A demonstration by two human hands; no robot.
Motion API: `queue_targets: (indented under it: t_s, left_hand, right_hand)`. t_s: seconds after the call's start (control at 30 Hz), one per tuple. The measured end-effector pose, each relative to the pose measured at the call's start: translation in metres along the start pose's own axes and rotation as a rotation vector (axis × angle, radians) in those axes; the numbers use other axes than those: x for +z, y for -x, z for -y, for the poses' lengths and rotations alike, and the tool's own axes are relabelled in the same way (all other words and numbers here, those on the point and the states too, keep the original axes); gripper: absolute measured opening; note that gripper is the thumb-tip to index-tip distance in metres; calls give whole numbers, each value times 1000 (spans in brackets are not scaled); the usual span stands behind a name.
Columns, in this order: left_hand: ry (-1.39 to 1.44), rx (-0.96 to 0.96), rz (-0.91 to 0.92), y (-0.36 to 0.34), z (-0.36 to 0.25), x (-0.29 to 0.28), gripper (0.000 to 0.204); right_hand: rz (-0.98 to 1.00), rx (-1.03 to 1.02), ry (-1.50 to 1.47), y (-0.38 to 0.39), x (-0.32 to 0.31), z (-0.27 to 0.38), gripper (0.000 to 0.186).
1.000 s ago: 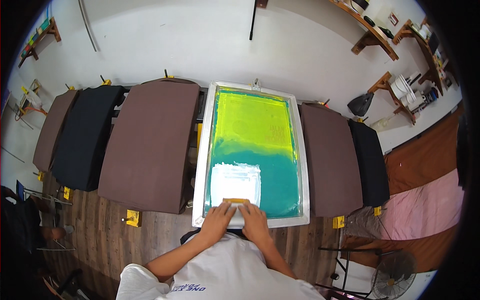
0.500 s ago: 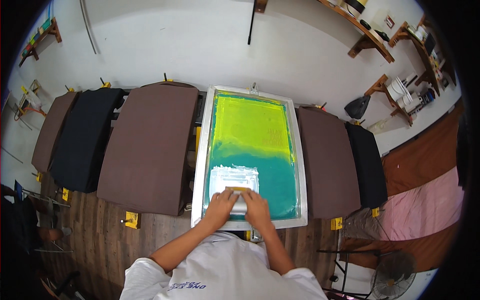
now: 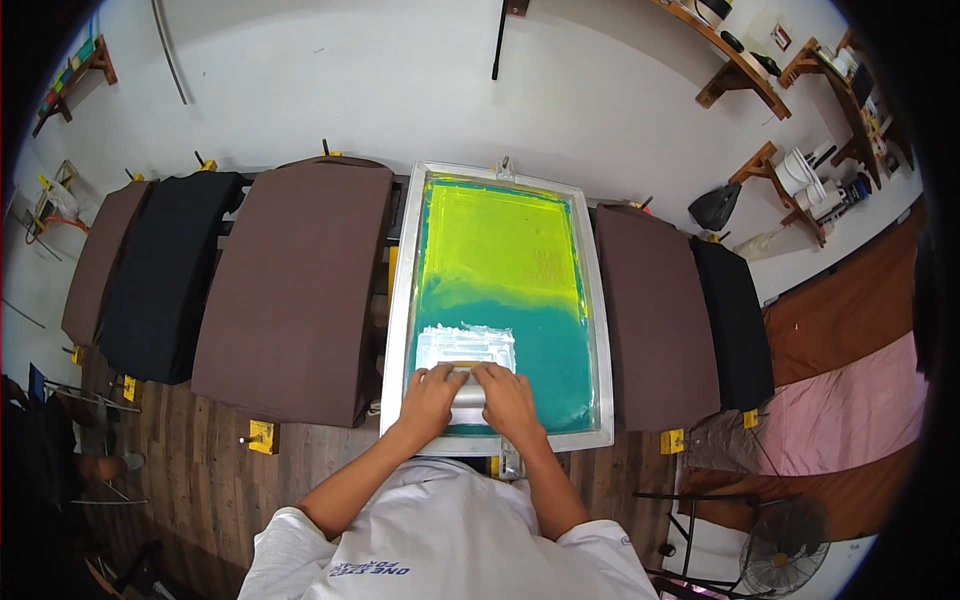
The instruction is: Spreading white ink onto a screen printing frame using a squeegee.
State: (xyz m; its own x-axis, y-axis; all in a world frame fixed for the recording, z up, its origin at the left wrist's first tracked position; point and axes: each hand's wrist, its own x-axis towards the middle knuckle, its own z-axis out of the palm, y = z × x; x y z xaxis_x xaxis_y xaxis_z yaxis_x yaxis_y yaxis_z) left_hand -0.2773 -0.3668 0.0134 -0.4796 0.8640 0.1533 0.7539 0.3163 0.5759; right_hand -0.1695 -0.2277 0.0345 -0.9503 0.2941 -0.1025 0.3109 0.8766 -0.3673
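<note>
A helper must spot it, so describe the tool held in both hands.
Find the large silver metal frame around the green and yellow-green rectangular panel, and go to its near end. There, beside a white patch, is a short grey bar held by the left hand and the right hand. Its dull yellow far edge sets it apart from the patch and the frame.

The white T-shirt (image 3: 450, 525) (blue lettering (image 3: 370, 571) on it) has short sleeves (image 3: 285, 548).

Faint stacked lettering (image 3: 545, 267) on framed screen (image 3: 490, 225), ahead of the fingers (image 3: 492, 374), blue lettering (image 3: 370, 571) on white shirt (image 3: 450, 525), behind them
</note>
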Motion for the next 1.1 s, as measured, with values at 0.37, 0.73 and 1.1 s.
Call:
queue_targets:
  t_s: [0.37, 0.73, 1.1]
  left_hand:
    - [-19, 1, 222, 64, -35, -11, 62]
    - [-56, 22, 66, 12, 2, 17, 60]
    - [58, -58, 137, 19, -27, -16, 64]
  right_hand:
    - [117, 48, -26, 65, 0, 22, 60]
    - [-179, -3, 1, 12, 34, -11, 56]
    - [-34, 41, -35, 30, -2, 10, 57]
